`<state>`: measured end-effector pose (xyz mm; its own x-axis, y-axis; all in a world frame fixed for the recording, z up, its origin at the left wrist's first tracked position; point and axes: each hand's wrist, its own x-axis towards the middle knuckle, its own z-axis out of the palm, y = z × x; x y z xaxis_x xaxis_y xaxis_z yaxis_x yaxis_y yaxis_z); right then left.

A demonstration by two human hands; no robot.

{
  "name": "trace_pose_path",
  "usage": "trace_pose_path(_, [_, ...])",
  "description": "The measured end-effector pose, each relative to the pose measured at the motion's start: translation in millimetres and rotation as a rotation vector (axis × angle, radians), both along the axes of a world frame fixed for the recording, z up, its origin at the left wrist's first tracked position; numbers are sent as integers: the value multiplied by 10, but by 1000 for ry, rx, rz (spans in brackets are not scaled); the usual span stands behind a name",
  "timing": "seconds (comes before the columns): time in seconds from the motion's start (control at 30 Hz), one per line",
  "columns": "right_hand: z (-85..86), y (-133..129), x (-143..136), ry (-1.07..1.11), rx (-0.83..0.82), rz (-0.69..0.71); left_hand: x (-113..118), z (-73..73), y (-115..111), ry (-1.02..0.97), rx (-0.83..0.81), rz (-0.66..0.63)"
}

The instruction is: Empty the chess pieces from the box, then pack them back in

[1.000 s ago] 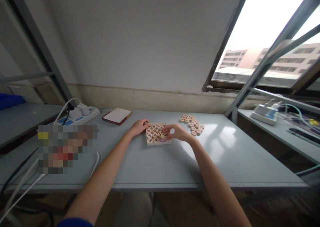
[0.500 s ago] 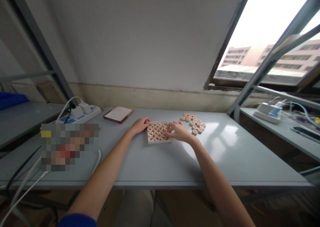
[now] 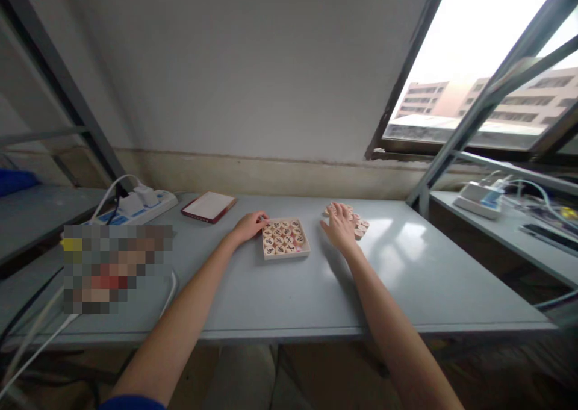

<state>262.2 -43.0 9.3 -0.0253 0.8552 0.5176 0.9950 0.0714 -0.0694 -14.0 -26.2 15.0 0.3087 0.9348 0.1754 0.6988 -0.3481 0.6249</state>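
A square white box point(image 3: 287, 256) stands on the desk in front of me, holding rows of round wooden Chinese chess pieces point(image 3: 279, 241) with dark characters. There is a gap among them in its front right corner, where something pink shows. My left hand point(image 3: 249, 226) is at the box's far left corner, its curled fingers gripping the rim. Over to the right, my right hand point(image 3: 342, 229) reaches palm down above a loose cluster of chess pieces point(image 3: 361, 227), fingers spread. It partly covers the cluster; whether the fingertips touch a piece I cannot tell.
A flat white-topped box lid with dark red edges point(image 3: 209, 207) lies at the back left. Left of it is a power strip point(image 3: 156, 204) with plugs and cables. A blurred-out patch covers something on the left desk. The wall point(image 3: 271, 178) closes off the back.
My right hand has left the box and moved right to the loose chess pieces, its fingers spreading. My left hand stays at the box's rim. The view has shifted slightly.
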Motion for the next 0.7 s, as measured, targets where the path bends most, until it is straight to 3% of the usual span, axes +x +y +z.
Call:
trace_pose_path(0.1, [-92, 42, 72, -35, -72, -44, 0, -5, 5, 3, 1, 5])
trace_pose_path(0.2, [-43, 21, 30, -37, -110, 21, 0, -21, 14, 6, -13, 14])
trace_pose_path(0.47, [199, -99, -141, 69, -181, 330, -25, -102, 76, -9, 8, -2])
trace_pose_path(0.57, [283, -121, -114, 200, -211, 438, -27, -105, 74, -8, -1, -3])
trace_pose_path(0.7, [408, -158, -102, 459, -401, 727, -21, -78, 53, -13, 0, -18])
